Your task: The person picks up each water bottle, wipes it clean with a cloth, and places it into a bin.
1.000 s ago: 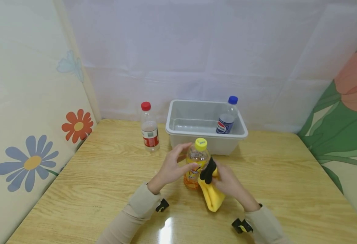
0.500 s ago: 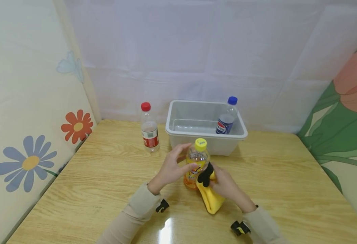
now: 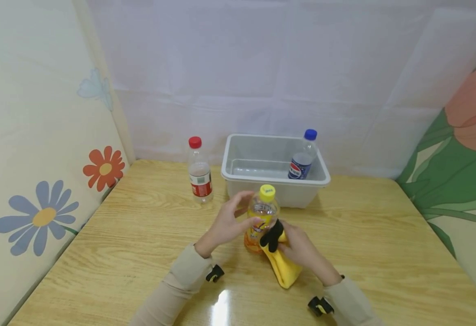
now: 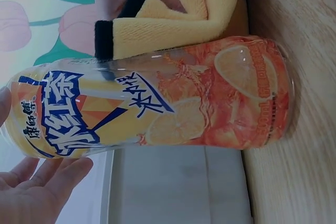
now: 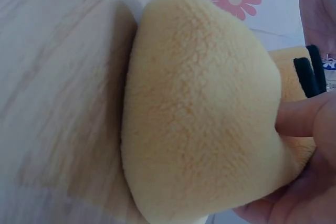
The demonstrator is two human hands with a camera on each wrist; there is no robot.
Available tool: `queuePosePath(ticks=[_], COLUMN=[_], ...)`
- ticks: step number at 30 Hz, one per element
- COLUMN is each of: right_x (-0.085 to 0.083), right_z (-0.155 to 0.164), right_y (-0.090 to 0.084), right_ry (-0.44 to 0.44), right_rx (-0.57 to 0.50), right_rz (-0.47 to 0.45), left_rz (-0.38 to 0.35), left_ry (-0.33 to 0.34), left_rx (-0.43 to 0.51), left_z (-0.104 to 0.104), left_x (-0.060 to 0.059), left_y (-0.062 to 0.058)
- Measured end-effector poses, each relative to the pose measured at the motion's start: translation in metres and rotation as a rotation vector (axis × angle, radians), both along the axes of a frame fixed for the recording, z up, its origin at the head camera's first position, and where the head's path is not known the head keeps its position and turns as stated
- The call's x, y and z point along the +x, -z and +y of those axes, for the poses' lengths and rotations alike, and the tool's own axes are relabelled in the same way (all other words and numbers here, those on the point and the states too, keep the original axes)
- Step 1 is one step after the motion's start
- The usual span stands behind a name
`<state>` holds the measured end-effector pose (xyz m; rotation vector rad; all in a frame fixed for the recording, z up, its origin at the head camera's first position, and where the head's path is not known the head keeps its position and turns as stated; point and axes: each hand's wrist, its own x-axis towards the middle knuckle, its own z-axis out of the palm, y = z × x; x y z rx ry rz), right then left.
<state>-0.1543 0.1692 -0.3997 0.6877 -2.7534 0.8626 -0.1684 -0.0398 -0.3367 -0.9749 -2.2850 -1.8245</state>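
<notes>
Left hand: the left hand (image 3: 229, 222) steadies the clear plastic bottle of orange drink with a yellow cap (image 3: 261, 217), thumb and fingers curled loosely round its upper body; the bottle stands upright on the light wooden table (image 3: 140, 253), just in front of the tub.
Right hand: the right hand (image 3: 299, 246) grips a folded yellow fleece cloth with black trim (image 3: 280, 262), fingers curled round it, and presses it to the bottle's right side.
Left wrist view only: the bottle's label (image 4: 105, 114) shows blue characters and orange slices; the cloth's black edge (image 4: 103, 39) touches the bottle wall, and fingertips of the left hand (image 4: 37, 192) lie against the bottle near its shoulder.
Right wrist view only: the cloth's pile is thick and bulging (image 5: 205, 108), with a finger (image 5: 302, 116) sunk into its fold.
Surroundings: a clear plastic bottle with a red cap and red label (image 3: 199, 174) stands left of the tub, well apart from the hands.
Obstruction: the cloth and right hand hide the bottle's lower right side in the head view.
Container: a pale grey rectangular plastic tub (image 3: 238, 174) holds one clear bottle with a blue cap and blue label (image 3: 303, 158), leaning in its far right corner.
</notes>
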Motion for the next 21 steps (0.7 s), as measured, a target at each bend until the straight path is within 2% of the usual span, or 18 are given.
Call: queuePosePath(ticks=[4,8,11,15,21], right_x=[0.002,0.004,0.005,0.007,0.009], right_z=[0.002,0.004,0.005,0.006,0.006], right_y=[0.000,-0.001,-0.002,-0.002,-0.004], right_ry=[-0.012,-0.025,-0.040,-0.049,-0.036], right_rx=[0.016,0.034,0.042,0.056,0.067], right_rz=[0.016,0.025,0.015,0.009,-0.005], left_rz=[0.027,0.090,0.107,0.094,0.100], left_ry=[0.017,0.026,0.018,0.011,0.036], left_rx=[0.008,0.006,-0.002,0.014,0.042], left_z=[-0.002,-0.003,-0.004,-0.007,-0.009], left_x=[-0.012,-0.022,-0.024,-0.023,-0.022], left_y=[0.014,0.027,0.029,0.029,0.028])
